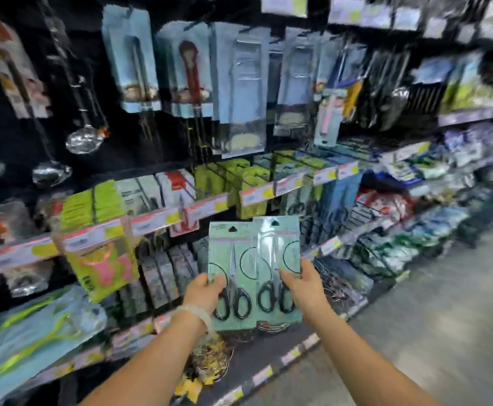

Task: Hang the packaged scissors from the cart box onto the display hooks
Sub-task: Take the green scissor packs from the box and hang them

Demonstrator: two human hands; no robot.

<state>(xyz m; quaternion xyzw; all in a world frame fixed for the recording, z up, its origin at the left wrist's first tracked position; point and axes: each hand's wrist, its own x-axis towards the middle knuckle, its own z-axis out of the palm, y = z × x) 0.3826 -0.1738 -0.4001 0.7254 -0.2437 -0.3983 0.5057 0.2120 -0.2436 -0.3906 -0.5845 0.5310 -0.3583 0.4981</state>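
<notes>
Two packaged scissors on pale green cards with black handles are held up in front of the display. My left hand (pixel 205 291) grips the left scissors pack (pixel 232 259) by its lower left edge. My right hand (pixel 301 284) grips the right scissors pack (pixel 279 244) by its lower right side. The two packs overlap slightly in the middle, each with a hang hole at its top. The cart box is out of view. The display hooks behind the packs are hidden or blurred.
The whole view is motion-blurred. Shelving (pixel 151 221) with price strips and hanging kitchen tools fills the left and centre; ladles (pixel 84 139) hang at upper left. The grey aisle floor (pixel 430 332) opens to the right.
</notes>
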